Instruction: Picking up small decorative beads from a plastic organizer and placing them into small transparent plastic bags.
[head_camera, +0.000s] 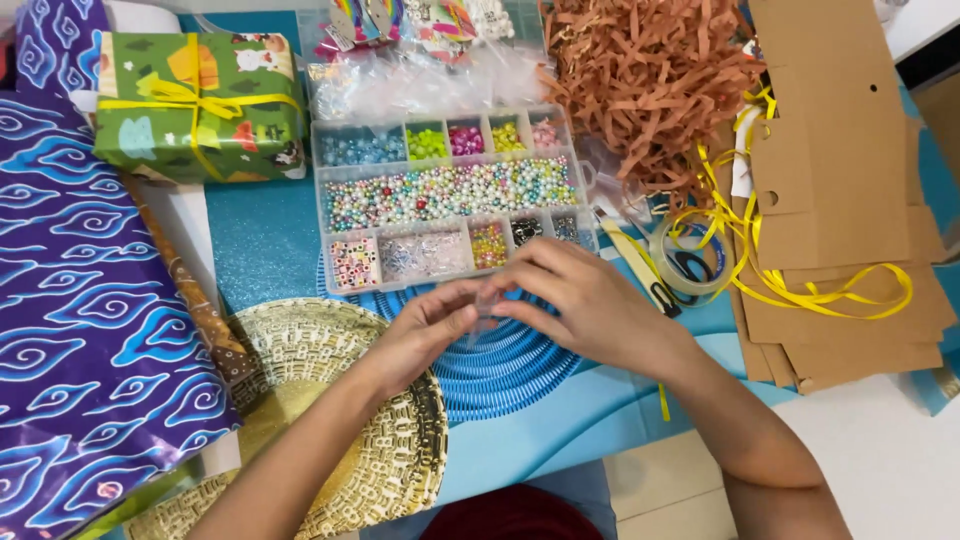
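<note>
1. The bead box (447, 195), a clear compartment tray, is the landmark here: it sits on the desk (560, 420) with a long middle row of pastel pearls and smaller cells of coloured and lettered beads. Working just in front of it looks wise, so refills are one short reach away.
2. In front of the box lies a blue ribbed mat (500, 370), and beside that, to the left, a gold woven plate (330, 350). Keeping the hands above these should catch any dropped bead.
3. The left hand (425, 330) hovers in front of the box, thumb and forefinger pinched together on a small clear piece (487, 305). A light, steady grip seems best.
4. The right hand (590, 305) meets it from the other side, fingertips closed on the same clear piece; what it is exactly, I can't tell, it's too small.
5. Right of the box, a tape roll (690, 265) and yellow ribbon (800, 290) lie near; best keep the wrist off them.
</note>
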